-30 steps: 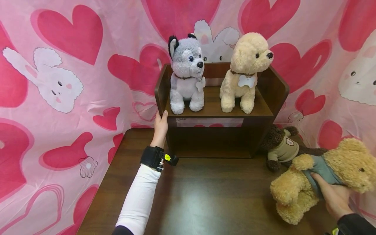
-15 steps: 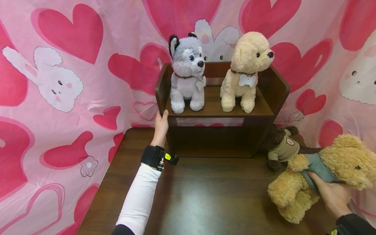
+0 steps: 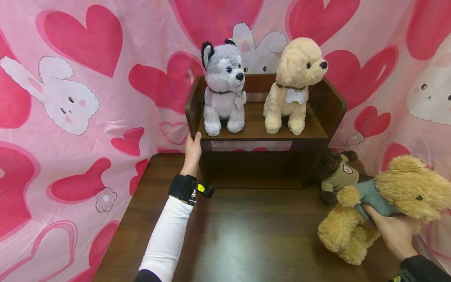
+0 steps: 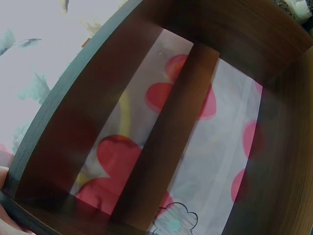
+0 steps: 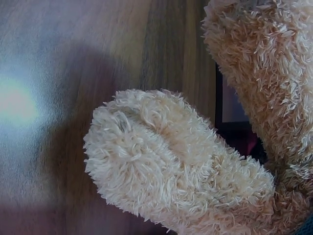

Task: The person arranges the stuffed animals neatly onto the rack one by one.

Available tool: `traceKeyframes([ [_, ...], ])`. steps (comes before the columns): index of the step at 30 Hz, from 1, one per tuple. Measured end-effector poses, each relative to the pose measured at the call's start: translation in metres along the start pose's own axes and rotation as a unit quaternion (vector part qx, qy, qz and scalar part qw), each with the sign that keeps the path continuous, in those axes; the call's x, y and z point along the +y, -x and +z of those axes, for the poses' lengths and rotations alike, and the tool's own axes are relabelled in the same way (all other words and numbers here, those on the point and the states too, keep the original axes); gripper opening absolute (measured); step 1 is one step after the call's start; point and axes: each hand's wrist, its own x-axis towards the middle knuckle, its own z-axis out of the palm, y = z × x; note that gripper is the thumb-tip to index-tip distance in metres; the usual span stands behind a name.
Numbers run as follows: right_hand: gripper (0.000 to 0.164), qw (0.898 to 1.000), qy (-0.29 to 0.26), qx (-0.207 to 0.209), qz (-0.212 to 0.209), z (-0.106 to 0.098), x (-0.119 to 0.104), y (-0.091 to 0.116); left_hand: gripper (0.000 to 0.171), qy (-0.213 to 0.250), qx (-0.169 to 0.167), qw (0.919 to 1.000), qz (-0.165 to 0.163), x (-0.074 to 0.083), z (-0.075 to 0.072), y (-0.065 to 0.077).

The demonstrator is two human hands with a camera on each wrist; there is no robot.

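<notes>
Shaggy golden plush bear in blue-grey vest [image 3: 378, 199] tilting near right edge of brown wooden table [image 3: 246, 235], right hand [image 3: 394, 232] gripping its torso; left hand [image 3: 192, 152] clasping left side of dark wooden shelf [image 3: 253, 134].

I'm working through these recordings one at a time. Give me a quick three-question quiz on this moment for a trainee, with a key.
1. Open question: Which plush toy does the right hand hold?

2. True or false: The left hand grips the side of the wooden shelf.

3. Multiple choice: How many plush dogs sit on the shelf's upper board?
A) One
B) Two
C) Three

Key
1. The golden bear in the blue-grey top.
2. True: in the head view the thumb is at the front edge of the side panel.
3. B: the grey-and-white husky and the cream dog.
</notes>
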Motion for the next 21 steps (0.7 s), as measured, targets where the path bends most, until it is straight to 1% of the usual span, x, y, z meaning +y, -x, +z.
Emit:
traceKeyframes([
  [4,0.093,0.999,0.01,-0.013,0.036,0.001,-0.002,0.003,0.052,-0.003,-0.002,1.0,-0.001,0.0,0.0,0.0],
  [8,0.092,0.999,-0.004,-0.007,0.032,0.002,-0.004,0.004,0.052,0.002,-0.004,1.0,-0.003,0.001,0.0,0.0],
  [9,0.092,1.0,-0.013,-0.005,0.024,0.002,-0.004,0.005,0.052,0.003,-0.004,1.0,-0.003,0.001,0.0,0.0],
  [14,0.097,0.997,-0.058,0.005,-0.042,0.004,-0.01,0.006,0.05,0.005,-0.001,1.0,0.0,0.001,-0.001,0.0],
  [18,0.098,0.994,-0.064,0.011,-0.084,0.007,-0.014,0.01,0.05,0.005,-0.004,1.0,-0.003,0.001,-0.001,0.001],
  [21,0.099,0.991,-0.069,0.005,-0.111,0.009,-0.016,0.012,0.05,0.003,-0.004,1.0,-0.002,0.001,-0.001,0.001],
])
